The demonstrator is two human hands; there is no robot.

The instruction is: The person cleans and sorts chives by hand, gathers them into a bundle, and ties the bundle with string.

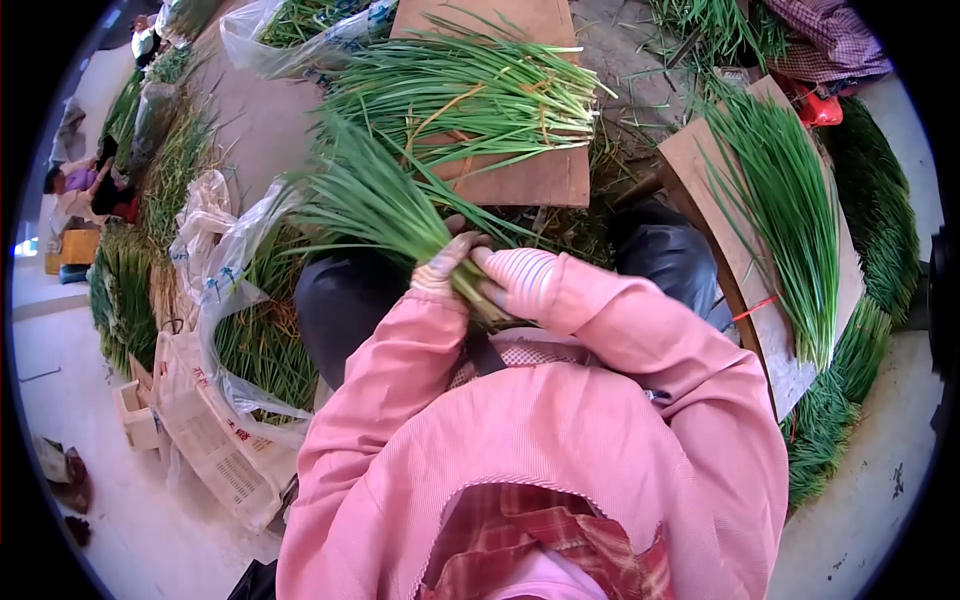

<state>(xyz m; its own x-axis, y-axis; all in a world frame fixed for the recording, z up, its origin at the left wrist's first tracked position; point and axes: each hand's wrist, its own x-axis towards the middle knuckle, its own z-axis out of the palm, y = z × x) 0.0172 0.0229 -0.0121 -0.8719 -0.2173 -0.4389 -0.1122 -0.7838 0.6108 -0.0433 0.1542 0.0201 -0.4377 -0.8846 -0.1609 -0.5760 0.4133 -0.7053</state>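
While held slantwise above the lap, fanned out towards the upper left of the view: a thick sheaf of long, thin green leaves (385, 205), with the pale stem ends pointing down towards the body. Judging by the hands closed together low on the stems, probably at a step of gathering and evening by hand. For any further move, calling for a snug, level grip, so as not to let outer leaves slide free. Wrapped round the stems just below the spread of leaves, the fingers of the left hand (455, 252), curled narrow. Just beside, against the stems and nearer the lower ends, the right hand (489, 266), in a pale cuff with thin stripes, also closed on the sheaf; partly hidden, with no telling how each finger lies. Just beyond the leaf tips, a loose heap of green stalks with whitish ends (470, 95), lying across a flat brown board (530, 182). Off to the right, on a second, slanted brown board (700, 185), a neater long green bunch (790, 200), near a thin red strip (756, 308). Off to the left, a crumpled clear plastic bag (222, 290) beside more greenery.
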